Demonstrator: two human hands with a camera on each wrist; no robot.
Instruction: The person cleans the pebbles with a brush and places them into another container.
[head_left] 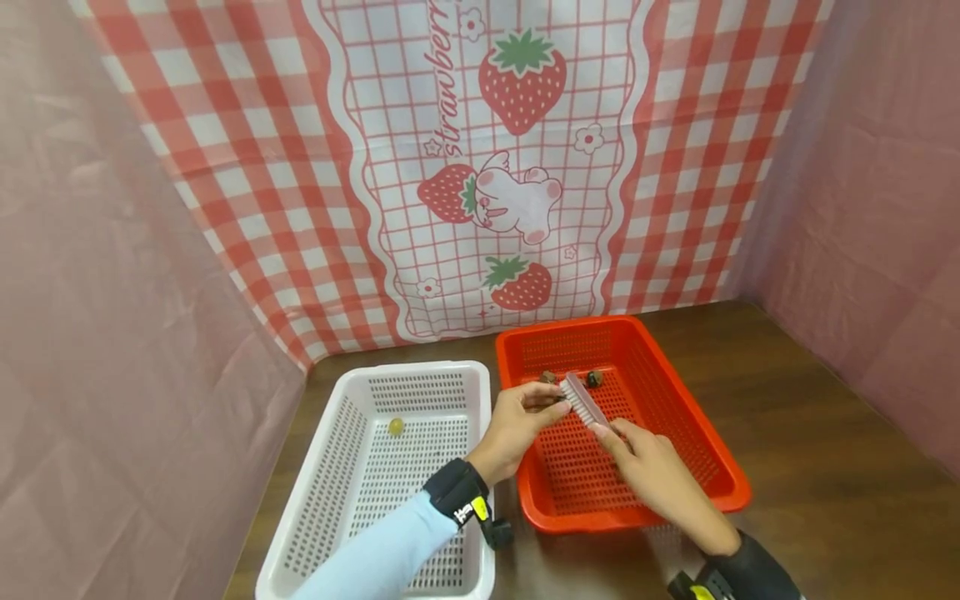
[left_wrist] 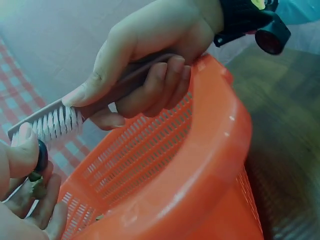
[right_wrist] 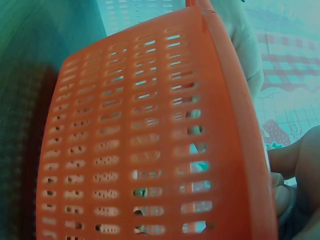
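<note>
My right hand grips the handle of a brush with a pinkish back and white bristles. Between the left hand's thumb and fingers is a small dark, shiny, rounded piece with a greenish-brown lump on it. The bristles lie right by the left thumb, close to the piece. Both hands are above a red perforated basket. Inside it are a brown lump and a dark-and-brown lump. In the right wrist view, the basket wall hides most of the work.
Left of the red basket stands a white perforated basket, under my left forearm. It holds a small yellowish ball. Both stand on a dark wooden table. A red-checked strawberry cloth hangs behind, with pinkish cloth on either side.
</note>
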